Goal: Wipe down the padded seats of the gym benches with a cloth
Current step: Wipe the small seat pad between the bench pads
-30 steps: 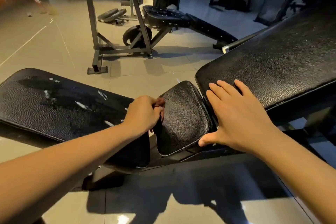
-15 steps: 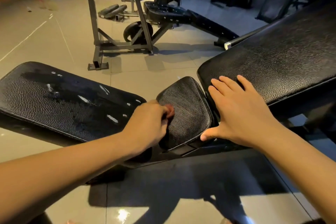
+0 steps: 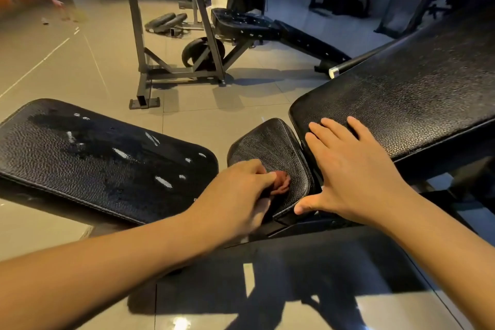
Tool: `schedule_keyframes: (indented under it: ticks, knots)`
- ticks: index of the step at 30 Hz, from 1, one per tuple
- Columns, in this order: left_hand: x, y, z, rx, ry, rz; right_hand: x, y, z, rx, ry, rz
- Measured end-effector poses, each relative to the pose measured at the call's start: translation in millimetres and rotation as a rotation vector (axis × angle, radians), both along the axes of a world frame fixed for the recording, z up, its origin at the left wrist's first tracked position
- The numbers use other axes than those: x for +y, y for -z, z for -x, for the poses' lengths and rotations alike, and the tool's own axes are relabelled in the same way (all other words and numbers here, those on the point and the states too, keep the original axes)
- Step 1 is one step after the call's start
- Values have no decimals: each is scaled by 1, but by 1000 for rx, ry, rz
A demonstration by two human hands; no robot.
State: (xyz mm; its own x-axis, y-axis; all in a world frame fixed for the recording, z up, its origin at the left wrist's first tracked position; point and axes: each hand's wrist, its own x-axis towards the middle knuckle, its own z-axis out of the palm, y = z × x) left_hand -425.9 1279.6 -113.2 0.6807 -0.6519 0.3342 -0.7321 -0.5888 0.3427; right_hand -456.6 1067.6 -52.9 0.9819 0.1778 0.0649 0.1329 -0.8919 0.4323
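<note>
- Small black pebbled-leather seat pad (image 3: pixel 270 147) sits tilted in the middle of our view, and everything below is placed from it.
- Our left hand (image 3: pixel 241 195) lies on the near part of the seat pad, fingers curled round a small reddish-brown cloth (image 3: pixel 281 183) and pressing it to the leather.
- Our right hand (image 3: pixel 353 177) lies flat with straight, spread fingers and holds nothing. It rests just right of the seat pad on the low end of the long black inclined backrest pad (image 3: pixel 415 94), with its thumb reaching toward the seat pad's near right corner.
- Left of the seat pad lies a long flat black bench pad (image 3: pixel 93 158) with darker wet patches and pale streaks.
- Beyond the seat pad, on the glossy beige tiled floor (image 3: pixel 80 67), stands a grey steel rack (image 3: pixel 142 56) with 2 round black discs at its top.
- A second black bench (image 3: pixel 246 24) sits just behind that rack.
</note>
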Motion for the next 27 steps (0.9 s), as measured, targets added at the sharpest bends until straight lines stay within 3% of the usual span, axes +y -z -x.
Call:
schedule_keyframes:
  ticks: [6,7,12,18,20,24,27]
  knots:
    - [-4,13,-82,85,-484,-1,-1,1,1,-1,-12,-26]
    - [-8,11,-78,80,-475,-5,-2,1,0,2,-6,-22]
    - [-14,-8,-22,-11,-17,109,-3,3,-2,-10,-5,-24]
    - [-1,15,-99,131,-468,77,-1,3,-1,-14,-11,-43]
    - [-12,7,-84,109,-390,97,-2,4,-2,-17,-12,-43]
    - [-28,-17,-30,11,-20,177,-2,4,-1,-29,-20,-29]
    - [-30,-10,-70,51,-213,124,-2,4,-2,-30,-20,-35]
